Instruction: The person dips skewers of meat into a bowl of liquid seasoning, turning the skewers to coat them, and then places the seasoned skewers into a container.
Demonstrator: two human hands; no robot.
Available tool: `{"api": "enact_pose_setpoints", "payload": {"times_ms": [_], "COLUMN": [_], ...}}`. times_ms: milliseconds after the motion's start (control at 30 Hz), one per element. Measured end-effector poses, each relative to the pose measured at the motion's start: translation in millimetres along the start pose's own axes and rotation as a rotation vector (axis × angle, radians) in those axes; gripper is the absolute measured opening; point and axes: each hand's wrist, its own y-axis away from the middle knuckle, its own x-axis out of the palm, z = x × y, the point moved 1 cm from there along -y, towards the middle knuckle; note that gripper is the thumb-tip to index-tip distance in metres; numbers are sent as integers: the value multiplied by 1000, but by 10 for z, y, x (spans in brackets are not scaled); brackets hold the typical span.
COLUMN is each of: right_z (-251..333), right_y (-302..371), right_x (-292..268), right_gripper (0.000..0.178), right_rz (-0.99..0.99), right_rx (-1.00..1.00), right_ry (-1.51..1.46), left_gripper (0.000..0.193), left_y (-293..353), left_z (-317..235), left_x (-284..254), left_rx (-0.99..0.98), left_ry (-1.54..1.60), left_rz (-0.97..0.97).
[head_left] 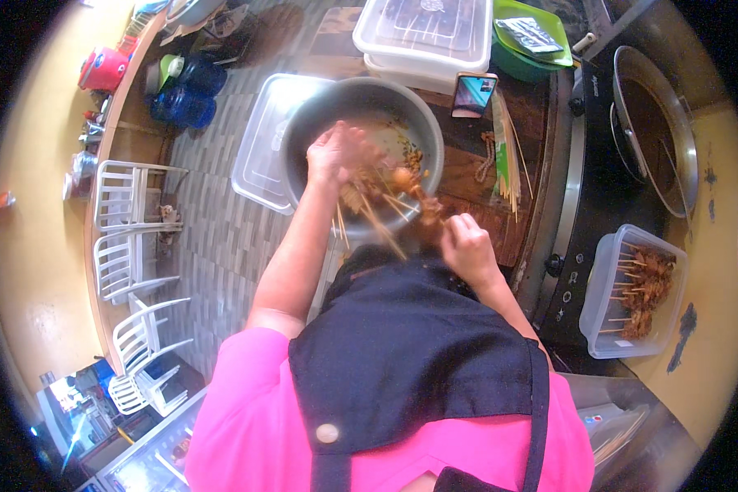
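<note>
A large grey metal pot (428,107) stands in front of me, with yellowish bits of sauce on its inner wall. Several wooden skewers with meat (361,197) lie at its near side, their sticks pointing toward my apron. My left hand (340,152) is over the pot, just above these skewers; its fingers are smeared by motion. Just outside the pot's near right rim, my right hand (467,244) is closed, fingers curled, on a meat skewer (429,211) whose brown pieces reach toward the pot. Much of its stick is hidden.
A clear lid (258,156) lies left of the pot. Lidded plastic containers (422,37), a phone (473,94) and bare bamboo sticks (508,160) are beyond it. Rightward are a stove (578,213), a wide pan (623,74) and a tub (594,316) of meat skewers.
</note>
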Motion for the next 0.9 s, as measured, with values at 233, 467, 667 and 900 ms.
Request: {"api": "enact_pose_setpoints", "payload": {"times_ms": [233, 467, 667, 900], "right_z": [-16, 14, 97, 47], "right_y": [-56, -300, -386, -340], "right_x": [41, 96, 160, 245], "right_gripper": [7, 8, 6, 8], "right_rz": [-38, -55, -48, -66], "right_rx": [18, 14, 52, 169], "right_ry": [-11, -104, -172, -299], "left_gripper": [18, 25, 21, 21], "left_y": [260, 451, 408, 452], "left_z": [-94, 182, 228, 242], "left_x": [142, 223, 159, 241], "left_rx": [-240, -299, -283, -112], "left_ry": [-86, -165, -153, -208], "left_rz": [180, 277, 215, 200]}}
